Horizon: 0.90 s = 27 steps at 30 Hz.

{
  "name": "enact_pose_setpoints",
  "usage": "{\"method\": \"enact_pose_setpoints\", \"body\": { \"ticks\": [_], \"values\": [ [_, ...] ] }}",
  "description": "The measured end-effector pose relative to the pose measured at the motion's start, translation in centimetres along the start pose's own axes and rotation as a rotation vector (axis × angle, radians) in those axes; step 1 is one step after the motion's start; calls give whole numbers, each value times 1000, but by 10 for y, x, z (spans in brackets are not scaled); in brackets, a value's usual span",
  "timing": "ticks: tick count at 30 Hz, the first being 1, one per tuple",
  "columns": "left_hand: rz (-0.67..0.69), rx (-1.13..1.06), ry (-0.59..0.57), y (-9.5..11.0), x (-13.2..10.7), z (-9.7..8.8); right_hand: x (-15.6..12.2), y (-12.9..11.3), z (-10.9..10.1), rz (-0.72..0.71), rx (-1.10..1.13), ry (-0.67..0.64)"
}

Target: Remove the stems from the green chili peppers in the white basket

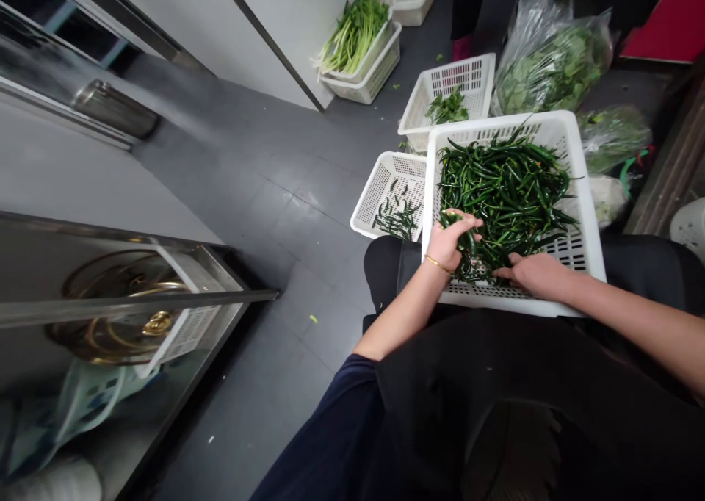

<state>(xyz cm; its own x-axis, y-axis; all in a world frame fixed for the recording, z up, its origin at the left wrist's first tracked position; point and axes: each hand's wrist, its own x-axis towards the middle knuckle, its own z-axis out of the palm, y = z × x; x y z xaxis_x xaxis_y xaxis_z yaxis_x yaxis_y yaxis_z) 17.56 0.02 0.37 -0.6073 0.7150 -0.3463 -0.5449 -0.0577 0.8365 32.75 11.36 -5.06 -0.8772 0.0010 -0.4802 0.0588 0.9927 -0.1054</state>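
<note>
My left hand [449, 242]: wrist bent, fingers curled around a few green chillies [507, 192], lifted at the heap's near-left edge; my right hand [532, 272]: flat, palm down, fingers loosely spread on the chillies, gripping nothing; chillies: heaped in the white crate [578, 130] on my lap, long axes mixed, uncountable; white baskets beyond: four, nearest small basket [380, 189] holding a few chillies.
</note>
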Motion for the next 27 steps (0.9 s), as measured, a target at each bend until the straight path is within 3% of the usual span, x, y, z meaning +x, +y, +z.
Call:
{"method": "enact_pose_setpoints", "body": {
  "ticks": [4, 6, 9, 12, 16, 18, 20, 24, 27],
  "values": [
    [-145, -134, -115, -7, 8, -19, 15, 9, 6, -108, -22, -41],
    [-167, -87, -166, -14, 8, -22, 19, 14, -1, -115, 73, 25],
    [-209, 1, -210, -21, 7, -19, 15, 21, -21, 2, 458, 207],
    [-207, 44, -227, -20, 10, -14, 6, 20, -37, 192, 850, 270],
    [-183, 90, -240, -15, 12, -13, -1, 12, -47, 247, 1058, 421],
    [-226, 81, -290, -16, 8, -11, 0, 9, -50, 293, 1000, 512],
    [-295, 67, -336, -22, 3, -6, 4, 5, -51, 306, 800, 582],
    [-357, 98, -218, -37, -1, 3, 12, 2, -46, 290, 348, 600],
    [-337, 106, -181, -35, 4, -3, 12, 11, -35, 368, 434, 522]
  ]
}}
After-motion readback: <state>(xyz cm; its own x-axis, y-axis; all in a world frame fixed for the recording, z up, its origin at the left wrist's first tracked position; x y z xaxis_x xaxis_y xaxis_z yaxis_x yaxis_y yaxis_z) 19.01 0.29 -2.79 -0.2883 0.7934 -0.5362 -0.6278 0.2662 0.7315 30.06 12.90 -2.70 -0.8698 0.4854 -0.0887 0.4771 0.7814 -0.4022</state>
